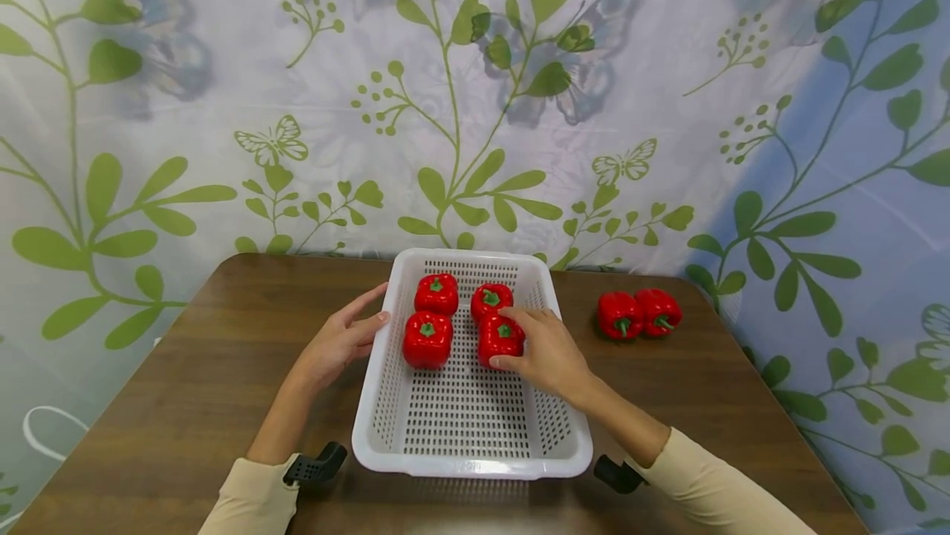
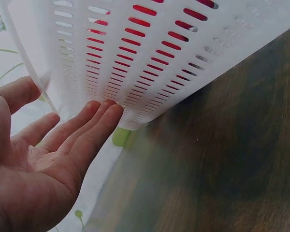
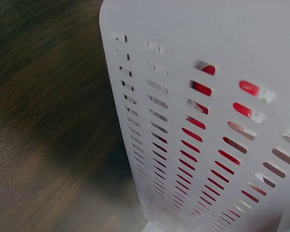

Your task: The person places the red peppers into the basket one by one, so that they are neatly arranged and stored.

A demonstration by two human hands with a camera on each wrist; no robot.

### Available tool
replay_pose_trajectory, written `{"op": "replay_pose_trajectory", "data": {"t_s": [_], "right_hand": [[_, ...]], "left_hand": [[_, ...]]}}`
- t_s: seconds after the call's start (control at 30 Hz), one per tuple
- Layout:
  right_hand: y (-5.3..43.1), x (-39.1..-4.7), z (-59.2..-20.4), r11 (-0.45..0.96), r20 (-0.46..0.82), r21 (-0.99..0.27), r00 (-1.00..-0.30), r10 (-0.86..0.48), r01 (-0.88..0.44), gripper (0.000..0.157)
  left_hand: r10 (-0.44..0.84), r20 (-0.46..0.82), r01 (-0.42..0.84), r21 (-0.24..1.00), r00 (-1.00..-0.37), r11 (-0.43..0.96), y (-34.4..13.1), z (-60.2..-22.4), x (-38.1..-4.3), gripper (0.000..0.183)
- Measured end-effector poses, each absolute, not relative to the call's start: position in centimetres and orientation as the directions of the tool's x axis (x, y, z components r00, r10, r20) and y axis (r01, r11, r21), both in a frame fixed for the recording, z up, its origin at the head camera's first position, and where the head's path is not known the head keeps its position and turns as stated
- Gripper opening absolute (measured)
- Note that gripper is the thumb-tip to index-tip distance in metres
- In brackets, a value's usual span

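Note:
A white perforated plastic basket holds several shiny red bell peppers with green stems. My right hand reaches over its right rim, thumb and fingers about the front right bell pepper. Just behind that one is another bell pepper, close to my fingertips. Two more, a rear bell pepper and a front bell pepper, sit in the left half. My left hand is at the basket's left side, fingers extended; in the left wrist view its fingertips meet the slotted wall. The basket wall hides my right hand in the right wrist view.
Two more red bell peppers lie on their sides, side by side, on the brown wooden table to the right of the basket. A leaf-and-butterfly patterned curtain hangs behind the table's back edge.

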State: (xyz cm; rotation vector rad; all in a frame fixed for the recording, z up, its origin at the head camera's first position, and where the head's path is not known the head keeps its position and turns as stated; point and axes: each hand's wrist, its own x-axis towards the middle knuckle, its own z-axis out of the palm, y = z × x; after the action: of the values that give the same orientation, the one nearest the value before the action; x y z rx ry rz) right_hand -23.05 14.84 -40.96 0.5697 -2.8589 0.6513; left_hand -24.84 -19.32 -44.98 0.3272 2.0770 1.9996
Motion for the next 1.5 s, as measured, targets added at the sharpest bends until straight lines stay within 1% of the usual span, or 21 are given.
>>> {"op": "replay_pose_trajectory", "data": {"t_s": [0.17, 0.57, 0.8, 1.17, 1.5], "right_hand": [[14.83, -23.02, -41.05, 0.846, 0.232, -0.352, -0.913, -0.335, -0.400, 0.076], [14.84, -23.11, -41.06, 0.856, 0.247, -0.321, -0.908, -0.338, -0.406, 0.075], [14.82, -22.98, -41.28, 0.858, 0.231, -0.325, -0.913, -0.335, -0.397, 0.076], [14.91, -22.99, -41.35, 0.859, 0.234, -0.296, -0.904, -0.359, -0.418, 0.077], [14.93, -22.87, -41.13, 0.861, 0.223, -0.299, -0.908, -0.355, -0.411, 0.075]], "left_hand": [[0.319, -0.017, -0.004, 0.999, -0.948, 0.041, -19.34, -45.05, -24.94, 0.063], [0.312, -0.020, -0.007, 0.999, -0.950, 0.041, -19.31, -44.89, -24.97, 0.063], [0.315, -0.024, -0.007, 0.998, -0.949, 0.055, -19.34, -44.98, -24.86, 0.064], [0.308, -0.031, -0.015, 0.998, -0.951, 0.057, -19.28, -44.92, -24.79, 0.065], [0.304, -0.029, -0.010, 0.998, -0.952, 0.064, -19.20, -44.85, -24.73, 0.067]]}}
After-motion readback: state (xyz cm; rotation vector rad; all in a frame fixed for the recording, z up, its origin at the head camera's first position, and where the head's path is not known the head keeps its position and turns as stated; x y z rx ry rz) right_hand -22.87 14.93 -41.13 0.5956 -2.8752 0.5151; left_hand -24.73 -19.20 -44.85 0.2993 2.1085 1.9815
